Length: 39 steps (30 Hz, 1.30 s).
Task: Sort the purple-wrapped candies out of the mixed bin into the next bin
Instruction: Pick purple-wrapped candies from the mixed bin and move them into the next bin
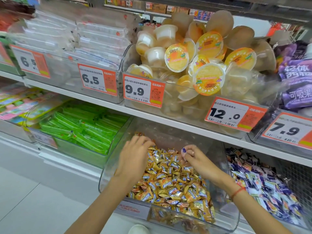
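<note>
A clear plastic bin (108, 173) on the lower shelf is heaped with gold-wrapped candies (170, 184). To its right stands another clear bin (287, 169) filled with purple-and-white wrapped candies (263, 181). My right hand (194, 157) hovers over the back of the gold heap and pinches one purple-wrapped candy (183, 150) between thumb and fingertips. My left hand (135, 154) reaches into the far left of the same bin, fingers curled down among the candies; a speck of purple shows at its fingertips, but what it holds is hidden.
A bin of green packets (84, 130) sits to the left. The shelf above carries jelly cups (190, 61), clear packs and purple pouches (295, 76) behind orange price tags (143, 90). That upper shelf's edge (168, 122) overhangs the bins. White floor lies lower left.
</note>
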### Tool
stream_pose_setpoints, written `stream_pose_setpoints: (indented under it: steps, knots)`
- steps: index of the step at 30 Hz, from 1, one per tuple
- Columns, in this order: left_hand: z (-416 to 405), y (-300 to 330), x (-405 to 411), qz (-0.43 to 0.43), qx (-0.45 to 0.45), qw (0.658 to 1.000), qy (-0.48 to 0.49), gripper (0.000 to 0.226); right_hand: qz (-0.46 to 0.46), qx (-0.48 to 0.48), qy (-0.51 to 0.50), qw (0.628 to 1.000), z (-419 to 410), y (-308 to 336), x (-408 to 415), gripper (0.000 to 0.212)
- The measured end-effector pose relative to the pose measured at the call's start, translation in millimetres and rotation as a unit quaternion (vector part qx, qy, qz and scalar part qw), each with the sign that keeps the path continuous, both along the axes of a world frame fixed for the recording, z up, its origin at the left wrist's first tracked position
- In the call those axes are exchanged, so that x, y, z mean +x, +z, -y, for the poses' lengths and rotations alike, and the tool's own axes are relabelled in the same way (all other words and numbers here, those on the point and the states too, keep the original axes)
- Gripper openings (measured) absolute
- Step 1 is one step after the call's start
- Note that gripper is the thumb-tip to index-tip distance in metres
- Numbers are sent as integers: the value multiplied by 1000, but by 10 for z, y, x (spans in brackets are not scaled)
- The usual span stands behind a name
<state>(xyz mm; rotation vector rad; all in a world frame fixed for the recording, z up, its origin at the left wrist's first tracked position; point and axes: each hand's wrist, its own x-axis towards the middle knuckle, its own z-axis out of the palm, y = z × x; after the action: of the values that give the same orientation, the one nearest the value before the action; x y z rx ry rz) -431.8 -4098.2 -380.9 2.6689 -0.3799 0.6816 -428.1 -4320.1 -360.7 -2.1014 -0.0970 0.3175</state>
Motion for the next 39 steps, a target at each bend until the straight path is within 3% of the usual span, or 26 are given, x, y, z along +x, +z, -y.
stream_pose_setpoints:
  steps: [3,7,9,12,14,17,19,20,23,25,26,28,32,35,37,39]
  knots:
    - [246,-178,362,-176,-11,984,-31,39,4,-102,3,995,32,102,-116,21]
    - [460,-476,512,-349,117,927,-77,41,49,-255,6,966,71,105,-71,23]
    - [483,-571,457,-345,134,927,-68,40,71,-314,31,946,28,7,53,30]
    - [409,-568,402,-292,84,952,-36,31,-12,-327,6,945,1,-332,167,41]
    - [309,-499,371,-277,55,959,-27,24,-67,-321,-5,945,22,-597,156,32]
    - [142,-367,279,-237,14,971,-30,23,0,-350,-27,936,-23,-618,278,25]
    - [68,-295,157,-224,-81,971,-23,26,35,-326,-64,942,-49,-420,246,26]
    - [67,-266,75,-234,-147,961,-23,28,38,-263,-66,962,-79,-293,193,26]
    - [207,-192,-146,-304,-349,885,-54,28,-10,-41,-44,998,-203,-100,-194,37]
    - [332,-147,-261,-340,-440,828,-70,21,-10,46,-38,998,-295,-92,-341,36]
    - [386,-128,-308,-342,-460,816,-75,18,18,53,-39,998,-309,-99,-378,31]
    - [456,-87,-376,-310,-450,834,-82,17,81,61,-56,993,-316,-69,-450,18]
    - [442,-16,-475,-270,-407,870,-68,21,146,76,-120,979,-226,-12,-618,16]
    - [170,-15,-507,-156,-278,948,-10,21,216,74,-218,949,11,76,-847,10]
    - [-86,33,-527,-47,-200,978,30,20,276,10,-269,923,250,122,-983,12]
    - [-307,93,-535,17,-168,983,71,24,347,-108,-312,878,519,114,-979,23]
